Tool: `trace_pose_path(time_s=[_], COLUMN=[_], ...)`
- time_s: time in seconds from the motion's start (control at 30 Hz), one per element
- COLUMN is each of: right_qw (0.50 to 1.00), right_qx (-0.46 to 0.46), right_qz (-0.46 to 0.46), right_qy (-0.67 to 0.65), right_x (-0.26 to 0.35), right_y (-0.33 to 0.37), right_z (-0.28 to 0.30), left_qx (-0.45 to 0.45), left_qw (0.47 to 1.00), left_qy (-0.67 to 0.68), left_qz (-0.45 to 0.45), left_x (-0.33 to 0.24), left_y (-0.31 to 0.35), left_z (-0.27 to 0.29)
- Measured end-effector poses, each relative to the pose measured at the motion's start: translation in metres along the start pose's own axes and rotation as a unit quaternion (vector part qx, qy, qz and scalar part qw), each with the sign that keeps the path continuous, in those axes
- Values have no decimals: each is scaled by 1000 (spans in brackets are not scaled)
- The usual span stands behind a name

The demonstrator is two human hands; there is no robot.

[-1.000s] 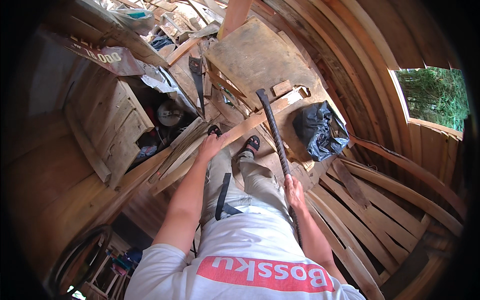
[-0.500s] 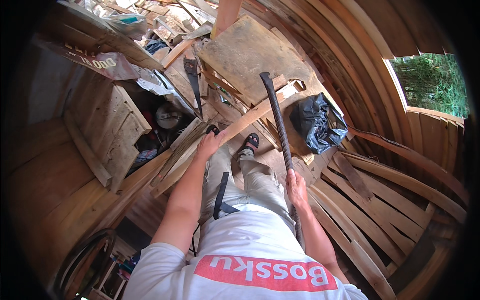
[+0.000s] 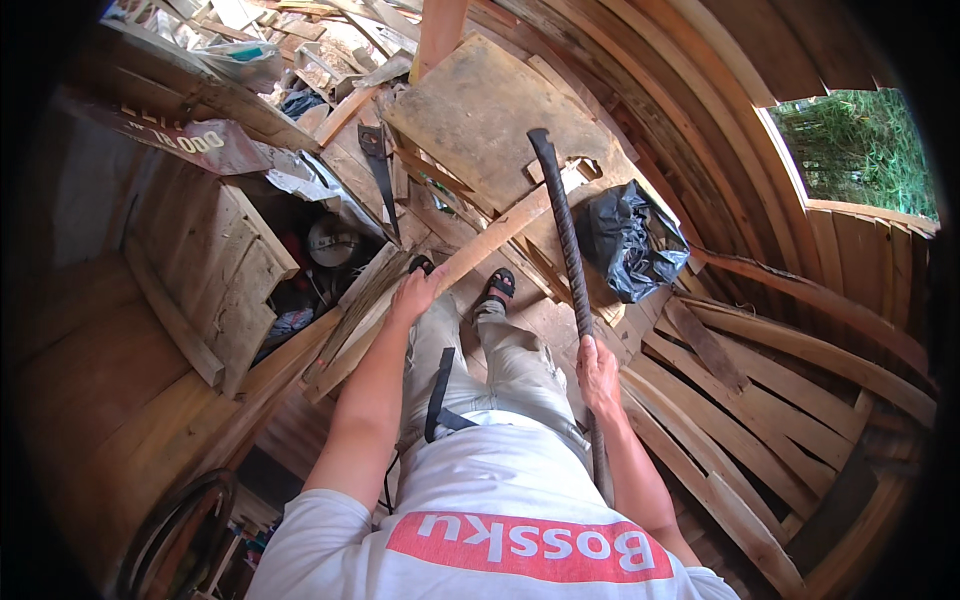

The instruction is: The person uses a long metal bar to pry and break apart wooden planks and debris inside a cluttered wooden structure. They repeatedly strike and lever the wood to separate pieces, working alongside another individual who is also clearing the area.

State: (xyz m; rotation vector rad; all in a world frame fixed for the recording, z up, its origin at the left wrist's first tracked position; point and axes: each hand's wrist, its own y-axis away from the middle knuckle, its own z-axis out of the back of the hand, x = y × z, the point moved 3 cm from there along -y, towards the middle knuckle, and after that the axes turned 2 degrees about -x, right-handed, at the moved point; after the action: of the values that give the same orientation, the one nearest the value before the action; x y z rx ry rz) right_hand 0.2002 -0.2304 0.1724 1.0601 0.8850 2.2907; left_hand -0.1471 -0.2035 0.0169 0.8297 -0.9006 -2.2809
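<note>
My left hand (image 3: 416,293) is closed around a long wooden plank (image 3: 500,236). It slants from beside my left leg up to the hole in the edge of a worn plywood board (image 3: 470,110). In my right hand (image 3: 598,375) is a dark twisted metal pry bar (image 3: 567,235), gripped partway along its shaft. The bar's flattened tip points away from me and passes over the far part of the plank. Its lower end runs down beside my shirt.
A handsaw (image 3: 376,160) lies beyond my left foot. Right of the bar sits a black plastic bag (image 3: 635,245). Loose boards (image 3: 760,420) cover the right side, below a window opening (image 3: 855,150). A broken wooden panel (image 3: 215,270) stands at left, and scrap wood is heaped far off.
The view has shifted slightly. The pry bar's tip has moved a little away and to the right, while both hands keep their holds.
</note>
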Motion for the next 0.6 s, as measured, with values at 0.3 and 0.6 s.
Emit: trace_pose_path(time_s=[0.3,0.6], right_qw=[997,998], right_qx=[2,-20], right_qz=[-2,51], right_qy=[75,22], right_x=[-30,15], right_y=[-18,3], right_z=[-29,-10], left_qx=[10,20], left_qw=[1000,1000], left_qy=[-2,6], left_qz=[-6,-13], left_x=[-2,-6], left_y=[-4,2], left_z=[-5,4])
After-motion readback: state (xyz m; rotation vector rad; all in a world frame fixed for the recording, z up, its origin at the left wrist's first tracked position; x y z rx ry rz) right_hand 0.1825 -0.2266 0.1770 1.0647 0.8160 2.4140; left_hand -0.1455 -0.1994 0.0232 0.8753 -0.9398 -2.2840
